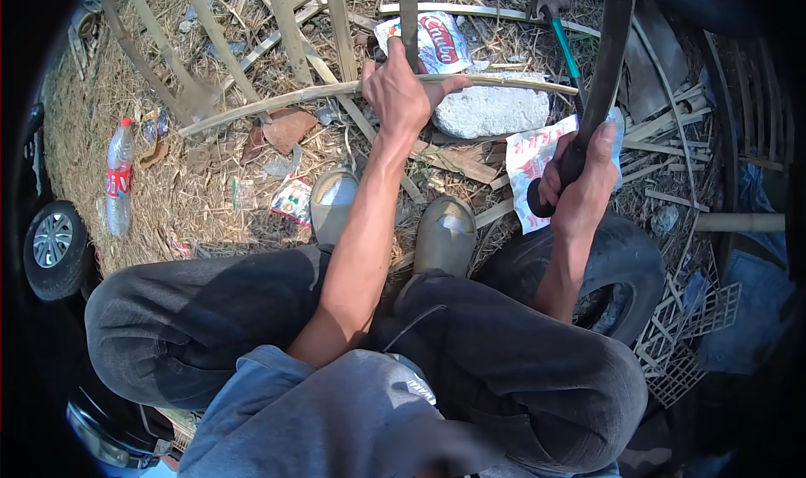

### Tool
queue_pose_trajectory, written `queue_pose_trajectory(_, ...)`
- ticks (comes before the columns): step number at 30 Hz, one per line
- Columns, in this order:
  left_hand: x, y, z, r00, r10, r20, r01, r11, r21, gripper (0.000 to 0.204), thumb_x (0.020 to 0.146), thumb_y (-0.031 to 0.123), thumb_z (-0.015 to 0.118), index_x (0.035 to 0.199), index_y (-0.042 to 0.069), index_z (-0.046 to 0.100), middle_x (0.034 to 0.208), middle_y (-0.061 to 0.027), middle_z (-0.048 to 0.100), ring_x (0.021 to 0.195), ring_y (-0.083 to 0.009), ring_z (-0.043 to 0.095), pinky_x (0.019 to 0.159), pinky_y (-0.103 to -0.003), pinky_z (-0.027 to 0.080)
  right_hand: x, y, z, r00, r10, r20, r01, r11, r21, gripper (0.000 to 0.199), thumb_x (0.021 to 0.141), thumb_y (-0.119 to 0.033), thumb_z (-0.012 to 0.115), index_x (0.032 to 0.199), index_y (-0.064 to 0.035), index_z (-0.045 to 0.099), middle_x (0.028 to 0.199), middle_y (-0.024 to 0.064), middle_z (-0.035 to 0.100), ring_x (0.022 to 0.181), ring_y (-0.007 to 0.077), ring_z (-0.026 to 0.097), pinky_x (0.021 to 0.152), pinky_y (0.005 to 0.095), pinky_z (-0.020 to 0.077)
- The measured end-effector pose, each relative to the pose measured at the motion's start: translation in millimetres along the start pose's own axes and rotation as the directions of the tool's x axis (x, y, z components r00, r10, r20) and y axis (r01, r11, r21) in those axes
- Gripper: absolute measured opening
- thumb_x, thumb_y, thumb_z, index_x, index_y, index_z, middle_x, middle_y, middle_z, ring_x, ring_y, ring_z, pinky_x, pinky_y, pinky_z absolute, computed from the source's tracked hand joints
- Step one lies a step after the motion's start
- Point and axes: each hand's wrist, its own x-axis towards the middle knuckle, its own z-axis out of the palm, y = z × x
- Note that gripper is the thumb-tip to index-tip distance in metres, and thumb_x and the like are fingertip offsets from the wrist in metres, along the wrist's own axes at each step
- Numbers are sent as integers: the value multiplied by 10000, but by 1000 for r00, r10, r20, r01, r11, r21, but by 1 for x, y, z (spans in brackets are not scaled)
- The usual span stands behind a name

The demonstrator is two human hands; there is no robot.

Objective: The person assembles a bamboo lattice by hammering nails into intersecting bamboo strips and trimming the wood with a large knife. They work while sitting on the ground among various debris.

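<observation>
My left hand [399, 96] is closed round the lower end of an upright bamboo slat [409, 8], its thumb stretched out along a curved crosswise bamboo strip [277, 102]. More upright slats [290, 29] meet or cross this strip on the left. My right hand [585, 180] grips the dark handle of a machete [611, 54], whose long dark blade points up and away, apart from the strip. Just beyond the crosswise strip lies a pale stone block [491, 111], and a white and red wrapper [529, 163] is partly behind my right hand.
A hammer with a green handle [562, 46] lies at the far right. An old tyre [621, 268] is beside my right leg. On the left stands a plastic bottle [119, 176] with a red cap. Straw, bamboo scraps and a broken brick [290, 130] cover the ground.
</observation>
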Motion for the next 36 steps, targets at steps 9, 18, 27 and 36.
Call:
queue_pose_trajectory(9, -4, 16, 3, 987, 81, -136, -73, 995, 61, 849, 490, 594, 957, 1026, 72, 558, 755, -23, 705, 688, -250, 639, 894, -424, 390, 5, 62, -3, 936, 346, -65, -352, 928, -125, 611, 1057, -528, 485, 662, -63, 523, 507, -19, 420, 372, 85, 387, 348, 280, 279)
queue_pose_trajectory(18, -1, 18, 7, 998, 35, -53, -34, 999, 22, 877, 523, 677, 907, 1047, 67, 558, 781, -58, 697, 743, -278, 627, 867, -438, 390, 23, 110, -9, 958, 286, -26, -278, 901, -334, 633, 1058, -521, 493, 668, -25, 550, 536, -10, 453, 446, 71, 414, 402, 292, 307)
queue_pose_trajectory(27, 3, 4, 6, 999, 11, -30, -10, 1000, 19, 970, 541, 723, 877, 1096, 1, 544, 808, -113, 704, 778, -325, 661, 941, -481, 385, 28, 13, 1, 995, -101, 13, 101, 993, -61, 620, 1093, -490, 410, 628, -85, 465, 496, -35, 387, 388, 65, 372, 360, 254, 278)
queue_pose_trajectory(36, -1, 11, 5, 1000, 14, 5, -14, 998, 58, 897, 576, 705, 877, 1031, 15, 527, 727, -61, 674, 698, -276, 635, 882, -444, 367, 43, 2, -23, 981, 178, 73, -172, 982, -75, 649, 1066, -519, 474, 614, -53, 493, 491, -26, 392, 424, 68, 373, 398, 268, 294)
